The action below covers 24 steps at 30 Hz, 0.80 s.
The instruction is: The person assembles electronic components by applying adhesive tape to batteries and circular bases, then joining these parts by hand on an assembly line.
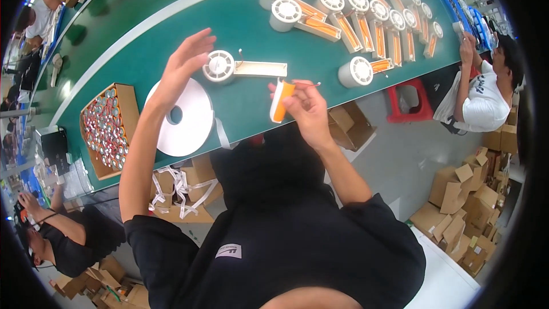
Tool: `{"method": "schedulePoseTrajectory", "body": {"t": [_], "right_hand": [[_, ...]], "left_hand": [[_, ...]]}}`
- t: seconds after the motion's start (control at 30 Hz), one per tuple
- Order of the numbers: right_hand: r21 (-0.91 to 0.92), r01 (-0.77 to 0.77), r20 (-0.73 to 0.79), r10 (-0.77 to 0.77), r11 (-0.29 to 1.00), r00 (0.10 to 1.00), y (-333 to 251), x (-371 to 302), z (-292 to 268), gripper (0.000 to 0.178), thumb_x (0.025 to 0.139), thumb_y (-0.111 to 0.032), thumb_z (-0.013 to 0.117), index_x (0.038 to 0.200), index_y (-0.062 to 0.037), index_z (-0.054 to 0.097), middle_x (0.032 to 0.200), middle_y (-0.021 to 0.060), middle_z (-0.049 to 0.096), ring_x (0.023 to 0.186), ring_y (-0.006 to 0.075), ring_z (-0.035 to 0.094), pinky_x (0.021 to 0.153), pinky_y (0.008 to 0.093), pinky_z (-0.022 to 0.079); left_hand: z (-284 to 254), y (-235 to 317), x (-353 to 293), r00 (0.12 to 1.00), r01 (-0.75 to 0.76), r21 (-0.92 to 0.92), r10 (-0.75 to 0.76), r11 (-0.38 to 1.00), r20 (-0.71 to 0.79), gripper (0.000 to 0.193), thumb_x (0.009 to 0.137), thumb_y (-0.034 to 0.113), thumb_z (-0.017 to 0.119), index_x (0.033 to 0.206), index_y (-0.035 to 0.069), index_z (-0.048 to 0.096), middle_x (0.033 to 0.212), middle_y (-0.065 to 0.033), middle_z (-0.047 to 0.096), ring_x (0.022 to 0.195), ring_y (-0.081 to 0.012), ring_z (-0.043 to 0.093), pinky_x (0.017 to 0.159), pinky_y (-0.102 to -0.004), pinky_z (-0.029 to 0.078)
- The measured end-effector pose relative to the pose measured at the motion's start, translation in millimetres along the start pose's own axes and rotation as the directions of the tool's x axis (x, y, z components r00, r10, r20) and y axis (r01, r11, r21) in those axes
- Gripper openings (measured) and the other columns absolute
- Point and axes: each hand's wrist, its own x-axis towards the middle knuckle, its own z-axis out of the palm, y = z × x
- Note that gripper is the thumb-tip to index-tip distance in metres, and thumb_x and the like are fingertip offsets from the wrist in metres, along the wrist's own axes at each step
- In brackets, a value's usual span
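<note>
Fan [219, 66] lies on the desk [246, 28], its handle [260, 69] pointing right and ending just far of the orange pack [283, 100] pinched in the right hand [309, 110], while the nearer left hand [186, 60] hangs loosely spread, seemingly empty.

Wears a loose black shirt [297, 229] with short, wide sleeves [160, 249]. Bears a small, pale, rectangular patch [229, 250] with dark markings on its left front. Shows black cloth [269, 166] over the legs.
</note>
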Motion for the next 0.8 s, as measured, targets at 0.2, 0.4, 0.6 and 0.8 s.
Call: {"method": "schedulePoseTrajectory", "body": {"t": [0.2,0.4,0.6,0.8], "right_hand": [[0.025,-0.015,0.094,0.013,1.000,0.996,-6,-11,1,0.034,0.089,0.001,0.066,0.118,0.0029,0.049,0.116,0.0178,0.064,0.108,0.0225,0.063,0.093,0.0342,0.051],[-0.344,0.146,-0.067,-0.180,0.927,0.981,-60,32,-6,0.035,0.086,0.000,0.071,0.117,0.0039,0.055,0.111,0.0128,0.063,0.096,0.0154,0.062,0.084,0.0303,0.053],[-0.688,0.398,0.210,-0.359,0.607,0.910,-59,61,1,0.042,0.080,0.001,0.076,0.119,-0.0015,0.063,0.096,0.0069,0.067,0.078,0.0104,0.062,0.072,0.0245,0.052],[-0.701,0.576,0.451,-0.364,0.421,0.815,-53,73,11,0.035,0.077,-0.001,0.078,0.110,-0.0024,0.067,0.091,0.0090,0.068,0.075,0.0166,0.064,0.069,0.0259,0.052]], "left_hand": [[83,-11,7,0.689,0.027,0.920,0.660,0.390,-0.300,0.043,0.074,0.037,0.080,0.095,0.003,0.065,0.099,-0.0112,0.064,0.097,-0.0305,0.057,0.082,-0.0416,0.045],[87,-34,23,0.658,0.059,0.871,0.638,0.487,-0.401,0.013,0.085,0.013,0.066,0.090,0.002,0.063,0.091,-0.0110,0.063,0.087,-0.0299,0.057,0.078,-0.0407,0.045],[84,-38,23,0.645,-0.043,0.853,0.666,0.520,-0.374,0.032,0.087,0.005,0.058,0.118,-0.002,0.056,0.092,-0.0116,0.065,0.090,-0.0311,0.059,0.081,-0.0406,0.048],[77,-41,25,0.637,-0.140,0.841,0.698,0.522,-0.327,0.044,0.091,0.006,0.056,0.131,-0.003,0.041,0.098,-0.0124,0.069,0.084,-0.0279,0.065,0.079,-0.0377,0.050]]}}
